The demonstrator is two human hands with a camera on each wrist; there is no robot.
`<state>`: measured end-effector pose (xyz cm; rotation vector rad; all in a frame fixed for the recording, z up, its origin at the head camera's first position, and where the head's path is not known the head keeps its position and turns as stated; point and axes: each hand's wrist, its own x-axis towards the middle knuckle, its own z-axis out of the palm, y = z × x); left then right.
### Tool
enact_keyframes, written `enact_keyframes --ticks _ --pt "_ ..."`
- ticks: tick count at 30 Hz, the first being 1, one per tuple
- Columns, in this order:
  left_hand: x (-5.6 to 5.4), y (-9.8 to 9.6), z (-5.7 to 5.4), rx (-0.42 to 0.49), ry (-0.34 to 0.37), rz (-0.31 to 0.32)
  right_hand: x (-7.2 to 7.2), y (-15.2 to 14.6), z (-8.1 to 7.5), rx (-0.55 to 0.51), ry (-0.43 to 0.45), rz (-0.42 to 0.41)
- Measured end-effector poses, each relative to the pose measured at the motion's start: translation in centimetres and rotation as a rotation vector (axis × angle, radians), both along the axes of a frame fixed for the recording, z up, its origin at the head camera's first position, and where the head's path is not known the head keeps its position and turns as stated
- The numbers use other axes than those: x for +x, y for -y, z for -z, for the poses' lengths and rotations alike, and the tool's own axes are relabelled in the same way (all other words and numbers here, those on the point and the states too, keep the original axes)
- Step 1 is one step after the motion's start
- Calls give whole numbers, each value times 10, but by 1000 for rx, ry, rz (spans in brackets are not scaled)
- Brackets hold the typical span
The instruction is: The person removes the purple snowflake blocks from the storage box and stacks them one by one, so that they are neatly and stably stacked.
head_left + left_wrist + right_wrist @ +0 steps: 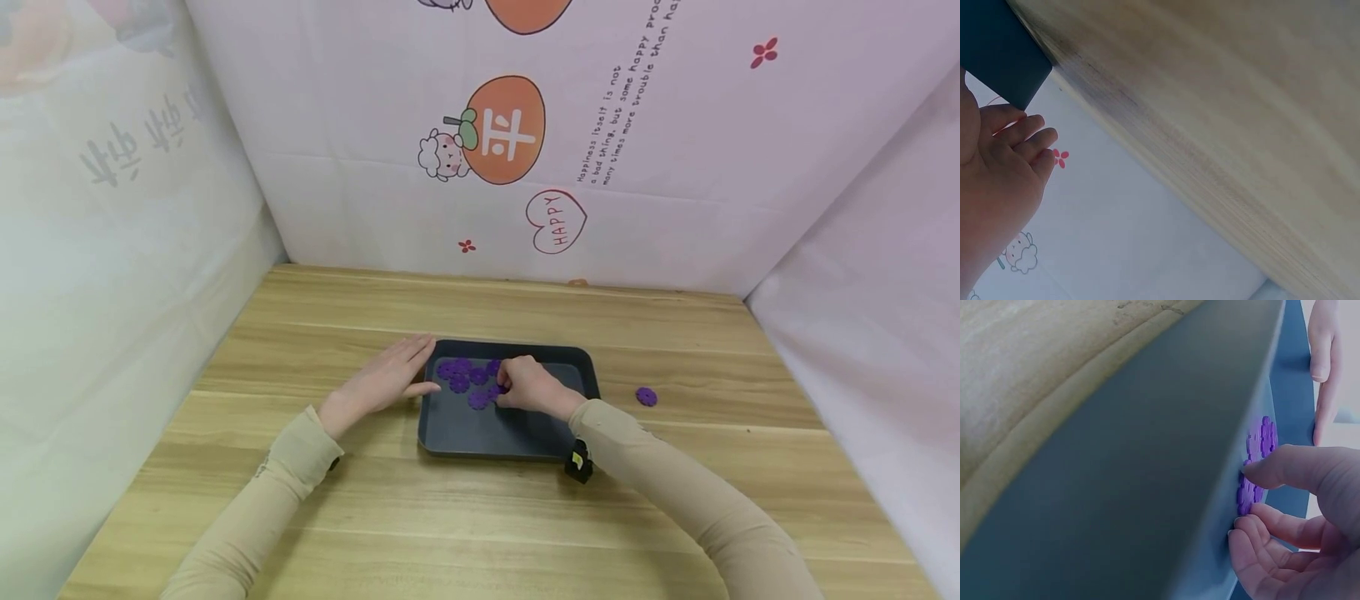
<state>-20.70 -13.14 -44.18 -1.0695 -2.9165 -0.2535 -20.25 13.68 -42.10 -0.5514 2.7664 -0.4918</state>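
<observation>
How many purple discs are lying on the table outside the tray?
1: the purple disc lies on the wooden table, right of the tray. The right sleeve could be hiding others.

Person, two bare hands: left hand (382, 379), right hand (531, 385). Long plain beige sleeves both arms: left sleeve (251, 517) enters head view between 7 and 8 o'clock, right sleeve (690, 492) between 4 and 5. Creases toward the lower ends. Left cuff (306, 446) wide, loose-edged. Small black blocky unit (578, 462) at right cuff's 7 o'clock, yellow patch (577, 459) on it. Black bit (334, 463) pokes out at left cuff's 4 o'clock, mostly hidden.
</observation>
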Motion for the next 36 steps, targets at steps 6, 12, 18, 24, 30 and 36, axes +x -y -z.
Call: enact_keyframes --ticks 6,12,18,24,30,36 --pt "0 0 0 0 1 1 1 -1 2 -19 -11 -7" --pt "0 0 1 14 25 0 -1 -2 5 -42 -14 -17" --pt "0 0 1 14 26 -1 -1 -3 5 -55 -43 -45" --pt "-1 1 1 6 19 -1 -1 -3 3 -45 -59 -69" --pt "-1 1 2 4 9 3 -2 -4 4 -29 -59 -90" --pt "0 1 0 8 17 2 -1 -7 2 -50 -48 -102"
